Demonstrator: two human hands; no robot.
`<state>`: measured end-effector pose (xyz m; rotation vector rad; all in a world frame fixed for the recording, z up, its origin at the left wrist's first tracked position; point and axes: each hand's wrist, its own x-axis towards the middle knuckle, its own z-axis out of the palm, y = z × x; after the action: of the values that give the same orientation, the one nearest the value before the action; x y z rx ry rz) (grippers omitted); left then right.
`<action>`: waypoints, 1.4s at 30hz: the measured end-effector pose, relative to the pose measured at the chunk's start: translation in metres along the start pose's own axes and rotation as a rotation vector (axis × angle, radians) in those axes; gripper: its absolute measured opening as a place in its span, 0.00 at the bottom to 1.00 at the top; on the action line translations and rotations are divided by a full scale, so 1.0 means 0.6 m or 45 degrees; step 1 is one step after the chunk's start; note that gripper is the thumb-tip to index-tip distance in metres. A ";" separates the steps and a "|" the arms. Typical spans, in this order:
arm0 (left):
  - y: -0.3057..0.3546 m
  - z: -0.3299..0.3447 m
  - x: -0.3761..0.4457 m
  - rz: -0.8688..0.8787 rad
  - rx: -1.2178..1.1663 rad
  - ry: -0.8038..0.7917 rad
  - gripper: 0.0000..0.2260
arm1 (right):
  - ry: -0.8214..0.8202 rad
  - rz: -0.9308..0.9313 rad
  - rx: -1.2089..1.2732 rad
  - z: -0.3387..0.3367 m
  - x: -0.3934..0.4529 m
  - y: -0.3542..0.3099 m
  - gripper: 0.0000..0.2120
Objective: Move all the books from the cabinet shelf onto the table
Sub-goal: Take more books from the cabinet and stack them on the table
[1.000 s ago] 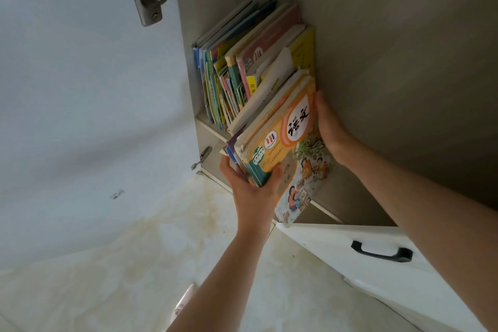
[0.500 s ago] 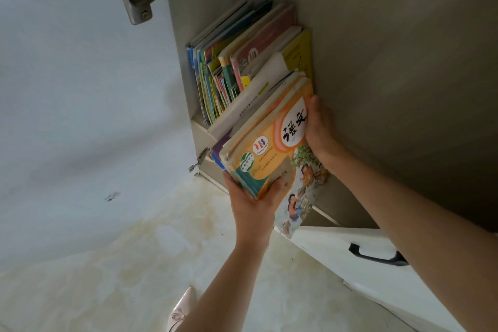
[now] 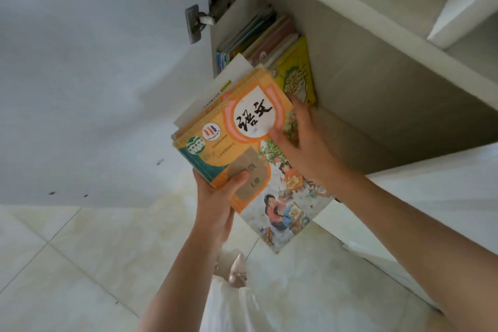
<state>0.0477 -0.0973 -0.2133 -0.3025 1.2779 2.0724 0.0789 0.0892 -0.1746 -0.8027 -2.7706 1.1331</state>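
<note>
A bundle of thin paperback textbooks [image 3: 242, 137], orange cover uppermost, is held clear of the cabinet shelf [image 3: 350, 127], just in front of its opening. The left hand [image 3: 218, 205] grips the bundle's lower corner, thumb curled over the cover and fingers beneath. The right hand [image 3: 301, 140] lies on the cover's far edge, fingers loosely bent; whether they wrap the edge cannot be told.

Covers look glossy and slick; the books are flexible, and the lowest one sags past the bundle. Judged moderately heavy together and liable to fan or slide, so support from below with pressure at opposite edges suits.

Remaining books [image 3: 258, 38] stand upright, deeper in the shelf behind the bundle, the yellow book [image 3: 296, 75] outermost.
</note>
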 end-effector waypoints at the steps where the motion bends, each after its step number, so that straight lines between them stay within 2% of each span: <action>1: 0.012 -0.006 -0.020 0.007 0.000 0.008 0.36 | 0.013 -0.035 -0.049 -0.003 -0.020 -0.016 0.38; 5: 0.062 -0.031 -0.112 0.043 0.114 0.094 0.35 | 0.086 -0.103 -0.198 -0.013 -0.108 -0.092 0.40; 8: 0.099 -0.052 -0.189 0.135 0.249 0.237 0.37 | 0.072 -0.127 -0.130 -0.010 -0.178 -0.148 0.40; 11: 0.133 -0.073 -0.261 0.233 0.335 0.340 0.42 | 0.029 -0.051 0.006 0.007 -0.240 -0.197 0.41; 13: 0.150 -0.089 -0.300 0.278 0.407 0.383 0.41 | -0.007 -0.039 0.073 0.020 -0.272 -0.223 0.44; 16: 0.173 -0.127 -0.368 0.351 0.484 0.441 0.38 | -0.083 -0.066 0.131 0.041 -0.324 -0.271 0.45; 25: 0.190 -0.268 -0.549 0.525 0.648 0.703 0.44 | -0.299 -0.243 0.047 0.111 -0.481 -0.394 0.46; 28: 0.192 -0.315 -0.611 0.544 0.651 0.758 0.42 | -0.382 -0.325 0.039 0.136 -0.532 -0.431 0.46; 37: 0.181 -0.429 -0.768 0.515 0.597 1.112 0.44 | -0.656 -0.603 -0.064 0.222 -0.637 -0.529 0.37; 42: 0.160 -0.453 -0.836 0.517 0.544 1.411 0.44 | -0.856 -0.780 -0.123 0.264 -0.669 -0.582 0.37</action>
<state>0.3194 -0.5705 -0.0212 -1.1683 2.5447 1.8574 0.2339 -0.4136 0.0022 0.5311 -3.2018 1.2917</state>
